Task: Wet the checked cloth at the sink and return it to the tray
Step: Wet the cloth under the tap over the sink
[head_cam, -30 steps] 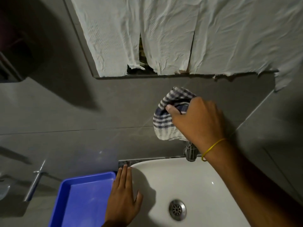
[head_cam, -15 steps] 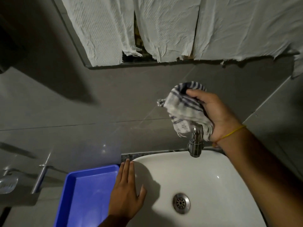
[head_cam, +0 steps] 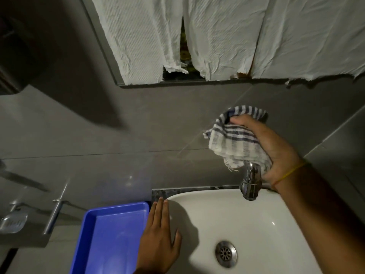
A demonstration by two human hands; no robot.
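Observation:
My right hand (head_cam: 276, 149) grips the bunched blue-and-white checked cloth (head_cam: 235, 141) above the chrome tap (head_cam: 251, 182), close to the grey wall. The cloth's lower edge hangs over the top of the tap. No water shows running. My left hand (head_cam: 158, 242) lies flat, fingers apart, on the left rim of the white sink (head_cam: 266, 230), between the sink and the blue tray (head_cam: 110, 234). The tray holds nothing that I can see.
White crumpled paper sheets (head_cam: 217, 36) cover the mirror above. A metal soap dish (head_cam: 12, 224) and a chrome bar (head_cam: 56, 210) are fixed to the wall at the left. The sink drain (head_cam: 225, 253) sits low in the basin.
My right hand has turned palm-up with the cloth and shifted right, uncovering the tap. My left hand has stayed on the sink rim.

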